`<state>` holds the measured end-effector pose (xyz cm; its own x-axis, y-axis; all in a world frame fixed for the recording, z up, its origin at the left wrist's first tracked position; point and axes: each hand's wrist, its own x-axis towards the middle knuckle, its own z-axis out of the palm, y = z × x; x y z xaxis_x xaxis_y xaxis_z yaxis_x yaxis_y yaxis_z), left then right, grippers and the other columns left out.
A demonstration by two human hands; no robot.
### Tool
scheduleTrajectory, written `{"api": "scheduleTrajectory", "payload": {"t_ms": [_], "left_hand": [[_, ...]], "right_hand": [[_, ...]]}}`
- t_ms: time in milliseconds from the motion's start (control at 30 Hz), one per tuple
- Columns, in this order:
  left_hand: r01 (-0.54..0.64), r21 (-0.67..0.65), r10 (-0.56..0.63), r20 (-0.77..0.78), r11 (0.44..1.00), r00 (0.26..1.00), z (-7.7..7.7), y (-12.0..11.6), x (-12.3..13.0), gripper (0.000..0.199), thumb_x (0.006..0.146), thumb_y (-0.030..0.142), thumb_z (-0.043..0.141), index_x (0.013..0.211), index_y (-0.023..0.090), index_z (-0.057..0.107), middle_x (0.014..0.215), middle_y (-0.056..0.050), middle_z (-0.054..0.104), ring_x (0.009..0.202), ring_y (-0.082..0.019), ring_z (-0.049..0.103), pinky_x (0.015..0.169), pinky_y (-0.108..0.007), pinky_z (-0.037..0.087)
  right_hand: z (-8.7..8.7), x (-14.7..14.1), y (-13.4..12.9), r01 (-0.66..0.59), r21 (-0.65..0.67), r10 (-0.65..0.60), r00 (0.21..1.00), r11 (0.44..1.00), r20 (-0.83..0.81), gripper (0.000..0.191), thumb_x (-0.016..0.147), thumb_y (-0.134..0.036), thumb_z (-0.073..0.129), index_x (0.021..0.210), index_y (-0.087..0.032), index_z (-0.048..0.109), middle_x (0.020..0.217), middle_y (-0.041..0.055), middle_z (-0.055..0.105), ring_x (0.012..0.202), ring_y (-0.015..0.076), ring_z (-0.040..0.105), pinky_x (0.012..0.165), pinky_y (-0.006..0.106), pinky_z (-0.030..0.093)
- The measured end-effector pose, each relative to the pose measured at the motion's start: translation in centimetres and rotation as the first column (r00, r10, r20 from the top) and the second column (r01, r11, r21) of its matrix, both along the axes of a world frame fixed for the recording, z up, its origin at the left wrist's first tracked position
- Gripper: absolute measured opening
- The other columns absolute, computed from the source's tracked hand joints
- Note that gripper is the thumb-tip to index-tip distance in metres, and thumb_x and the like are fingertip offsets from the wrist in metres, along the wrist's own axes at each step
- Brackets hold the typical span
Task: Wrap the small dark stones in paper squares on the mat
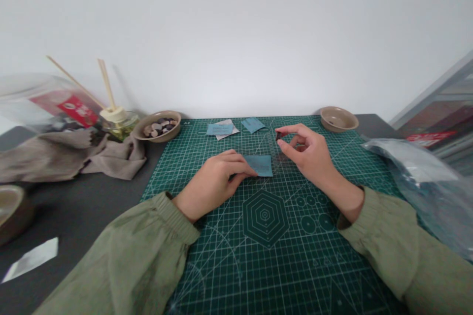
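My left hand [223,174] rests low over the green cutting mat [221,246], its thumb and fingers pinching the left edge of a small blue printed packet or card [262,165]. To the right, slightly raised, my right hand [306,150] grips a small dark piece [278,135], perhaps a pebble, between thumb and forefinger. Farther back lie another blue piece [219,129] on top of a pale one [229,133], and a blue pair [253,124] beside them. A brown bowl [139,133] at the back left contains several dark and tan pebble-like pieces [161,128].
A second bowl [338,125] at the back right has a small dark piece inside. Clear plastic [424,177] covers the mat's right side. Leftward are a crumpled cloth [114,157], a reed diffuser [114,115], another bowl [16,211] and a white slip [33,258].
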<state>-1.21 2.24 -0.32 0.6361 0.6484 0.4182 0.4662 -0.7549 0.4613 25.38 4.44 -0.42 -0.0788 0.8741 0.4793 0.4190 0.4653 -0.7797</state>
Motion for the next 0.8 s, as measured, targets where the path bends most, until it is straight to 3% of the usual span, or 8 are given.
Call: {"api": "scheduleTrajectory", "payload": {"t_ms": [100, 167, 267, 367, 467, 667, 800], "left_hand": [[-0.066, 0.001, 0.065, 0.082, 0.998, 0.995, 0.2, -0.2, 0.2, 0.021, 0.105, 0.018, 0.064, 0.106, 0.025, 0.084, 0.103, -0.005, 0.081, 0.1, -0.023, 0.073, 0.093, -0.039, 0.058], [-0.171, -0.028, 0.173, 0.17, 0.985, 0.97, 0.4, -0.2, 0.3, 0.017, 0.104, 0.023, 0.067, 0.106, 0.025, 0.084, 0.104, -0.005, 0.082, 0.098, -0.022, 0.074, 0.092, -0.038, 0.059], [-0.31, -0.214, 0.368, 0.333, 0.926, 0.868, 0.4, 0.2, 0.1, 0.018, 0.102, 0.032, 0.073, 0.113, 0.022, 0.083, 0.109, -0.007, 0.082, 0.096, -0.022, 0.076, 0.086, -0.035, 0.061], [-0.274, -0.454, 0.494, 0.492, 0.848, 0.716, 0.2, 1.1, -0.5, 0.034, 0.098, 0.04, 0.077, 0.122, 0.016, 0.079, 0.111, -0.011, 0.082, 0.091, -0.022, 0.076, 0.081, -0.034, 0.064], [-0.215, -0.568, 0.565, 0.559, 0.794, 0.607, -0.3, 1.9, -1.1, 0.041, 0.093, 0.043, 0.082, 0.121, 0.013, 0.078, 0.114, -0.013, 0.081, 0.091, -0.021, 0.076, 0.078, -0.032, 0.066], [-0.174, -0.628, 0.586, 0.541, 0.758, 0.603, -0.6, 2.4, -1.4, 0.046, 0.087, 0.046, 0.088, 0.119, 0.013, 0.079, 0.117, -0.014, 0.08, 0.092, -0.02, 0.076, 0.07, -0.028, 0.066], [-0.167, -0.582, 0.545, 0.569, 0.796, 0.616, -0.4, 2.3, -1.2, 0.046, 0.089, 0.046, 0.087, 0.12, 0.014, 0.078, 0.114, -0.013, 0.081, 0.093, -0.021, 0.077, 0.08, -0.032, 0.067]], "right_hand": [[0.0, 0.0, 0.0, -0.01, -0.013, 0.01, 1.0, 1.0, -0.01, 0.025, 0.093, -0.032, 0.076, 0.117, -0.024, 0.08, 0.115, 0.0052, 0.08, 0.063, 0.0117, 0.062, 0.054, 0.028, 0.045], [0.0, 0.1, 0.0, -0.007, -0.033, 0.007, 1.0, 0.999, -0.016, 0.028, 0.094, -0.033, 0.076, 0.119, -0.023, 0.079, 0.11, 0.0058, 0.081, 0.061, 0.0124, 0.064, 0.055, 0.029, 0.046], [-0.2, 0.2, 0.1, 0.011, -0.05, -0.012, 1.0, 0.999, -0.026, 0.03, 0.094, -0.035, 0.076, 0.121, -0.022, 0.079, 0.1, 0.0058, 0.082, 0.06, 0.0139, 0.065, 0.055, 0.03, 0.047], [-0.3, 0.2, 0.1, 0.02, -0.042, -0.021, 1.0, 0.999, -0.023, 0.03, 0.094, -0.036, 0.076, 0.119, -0.022, 0.079, 0.098, 0.0058, 0.082, 0.061, 0.0145, 0.065, 0.055, 0.029, 0.047], [-0.3, 0.2, 0.1, 0.012, -0.039, -0.013, 1.0, 0.999, -0.024, 0.028, 0.093, -0.036, 0.076, 0.118, -0.022, 0.079, 0.104, 0.0063, 0.082, 0.061, 0.0139, 0.066, 0.056, 0.03, 0.048], [-0.3, 0.2, 0.1, -0.001, -0.047, 0.0, 1.0, 0.999, -0.029, 0.028, 0.093, -0.036, 0.076, 0.117, -0.022, 0.079, 0.109, 0.0075, 0.082, 0.062, 0.0139, 0.066, 0.056, 0.03, 0.05], [-0.2, 0.3, 0.1, -0.002, -0.039, 0.001, 1.0, 0.999, -0.02, 0.028, 0.094, -0.035, 0.076, 0.118, -0.022, 0.08, 0.111, 0.0074, 0.082, 0.063, 0.0137, 0.066, 0.058, 0.03, 0.051]]}}
